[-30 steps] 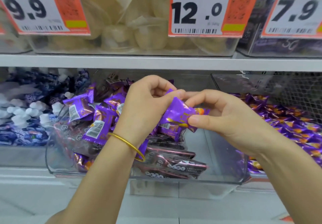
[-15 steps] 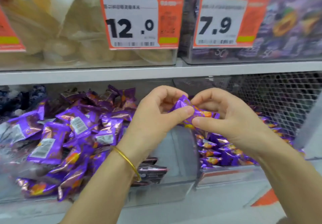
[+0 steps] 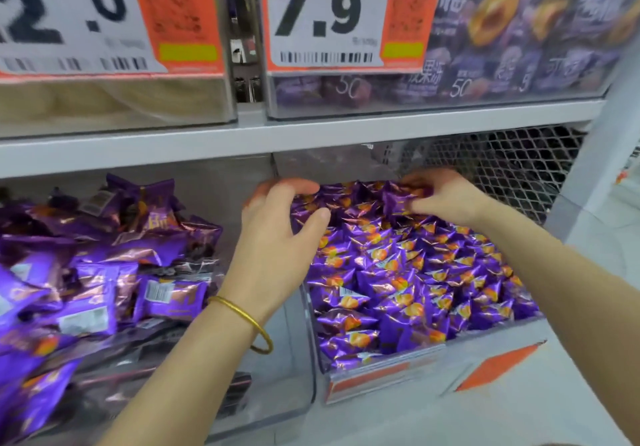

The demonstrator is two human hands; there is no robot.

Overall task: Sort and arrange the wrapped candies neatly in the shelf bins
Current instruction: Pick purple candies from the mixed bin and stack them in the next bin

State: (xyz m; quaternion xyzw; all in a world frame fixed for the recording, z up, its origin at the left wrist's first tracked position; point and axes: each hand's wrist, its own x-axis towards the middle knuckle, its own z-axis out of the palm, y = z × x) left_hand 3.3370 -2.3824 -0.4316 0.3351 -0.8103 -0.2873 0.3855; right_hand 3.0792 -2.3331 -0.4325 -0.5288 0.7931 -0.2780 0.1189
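A clear right bin (image 3: 309,327) on the lower shelf holds a pile of small purple candies with orange marks (image 3: 415,279). My right hand (image 3: 446,199) pinches one such purple candy (image 3: 398,199) just above the pile at the bin's back. My left hand (image 3: 277,234) hovers over the bin's back left corner, fingers loosely curved and spread, holding nothing; a gold bangle sits on its wrist. To the left, a clear left bin (image 3: 270,393) is heaped with larger purple packets (image 3: 104,272) and some dark ones low down.
The upper shelf edge (image 3: 311,133) runs just above my hands. On it stand clear bins with price tags 7.9 (image 3: 322,19) and 12.0 (image 3: 69,19). Wire mesh (image 3: 502,168) closes the back right. A white upright (image 3: 595,175) bounds the right side.
Both hands moved right, from in front of the left bin to over the right bin. My left hand let go of the candy; my right hand still pinches it, now at the pile's back.
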